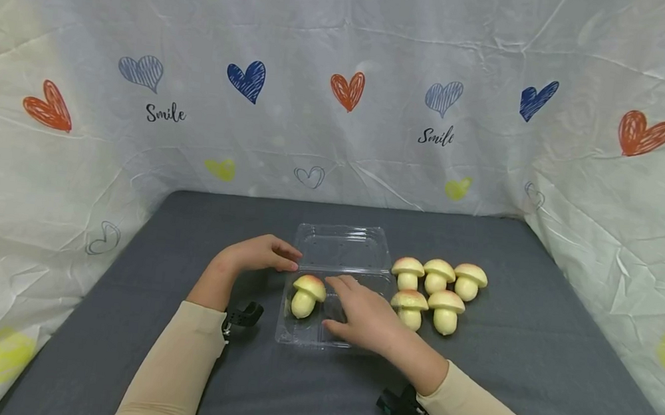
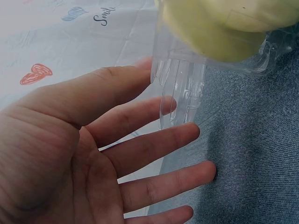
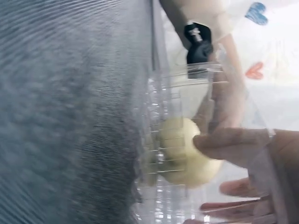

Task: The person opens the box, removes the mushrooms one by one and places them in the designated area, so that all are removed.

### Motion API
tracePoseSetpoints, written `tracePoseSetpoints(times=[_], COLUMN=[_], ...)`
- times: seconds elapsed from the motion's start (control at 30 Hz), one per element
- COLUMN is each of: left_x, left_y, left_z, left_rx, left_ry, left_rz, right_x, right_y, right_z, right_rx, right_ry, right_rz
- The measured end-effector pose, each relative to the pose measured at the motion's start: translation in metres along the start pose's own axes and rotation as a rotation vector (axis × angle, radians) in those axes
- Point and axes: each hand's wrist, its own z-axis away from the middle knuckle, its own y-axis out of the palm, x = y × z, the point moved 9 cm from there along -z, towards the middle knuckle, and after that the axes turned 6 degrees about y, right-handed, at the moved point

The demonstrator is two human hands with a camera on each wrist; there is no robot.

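Observation:
A clear plastic box (image 1: 299, 333) lies unfolded, its lid (image 1: 340, 248) laid back away from me. One mushroom (image 1: 307, 296), with a pale stem and a yellow cap reddish on top, sits in the box's left part. My left hand (image 1: 259, 252) is at the box's left edge by the hinge. In the left wrist view its fingers (image 2: 159, 142) are spread, the thumb right at the plastic. Over the box, right of the mushroom, my right hand (image 1: 366, 318) has its fingers apart and nothing in them. Seen through plastic in the right wrist view is a mushroom (image 3: 187, 161).
Several matching mushrooms (image 1: 445, 312) stand in two rows just right of the box. A dark grey cloth (image 1: 500, 397) covers the table. White sheets (image 1: 302, 24) printed with hearts hang behind and at both sides. Each wrist wears a black camera (image 1: 247, 314).

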Motion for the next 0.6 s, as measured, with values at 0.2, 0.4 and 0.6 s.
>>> tracePoseSetpoints(times=[0.2,0.4,0.6], left_x=[-0.001,-0.001,0.001], left_y=[0.001,0.002,0.0], left_z=[0.0,-0.001,0.001], left_rx=[0.005,0.005,-0.002], left_ry=[-0.007,-0.002,-0.001], left_rz=[0.001,-0.017,-0.007], right_x=[0.009,0.017,0.017], right_y=[0.012,0.014,0.013], right_z=[0.0,0.003,0.003], right_rx=[0.053,0.08,0.063], right_ry=[-0.14,-0.248,-0.25], right_rz=[-0.044,-0.046,-0.007])
